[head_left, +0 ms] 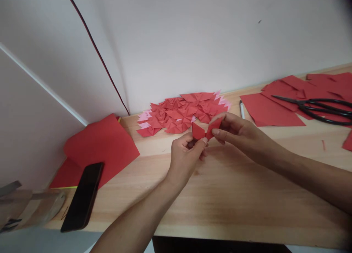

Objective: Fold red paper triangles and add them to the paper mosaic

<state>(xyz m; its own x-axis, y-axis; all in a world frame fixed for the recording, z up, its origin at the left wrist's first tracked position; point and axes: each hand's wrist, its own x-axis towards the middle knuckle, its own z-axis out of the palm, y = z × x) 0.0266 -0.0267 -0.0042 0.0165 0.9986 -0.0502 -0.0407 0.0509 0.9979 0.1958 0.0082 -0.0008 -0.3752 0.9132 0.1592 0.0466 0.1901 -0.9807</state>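
Both hands hold one small folded piece of red paper just above the wooden table. My left hand pinches its left half between thumb and fingers. My right hand pinches its right half with the fingertips. Behind the hands, against the wall, lies a pile of folded red and pink paper pieces.
Red paper sheets lie at the left, with a black phone over the table's front edge. At the right are cut red sheets under black scissors, and a pen. A dark cable runs down the wall.
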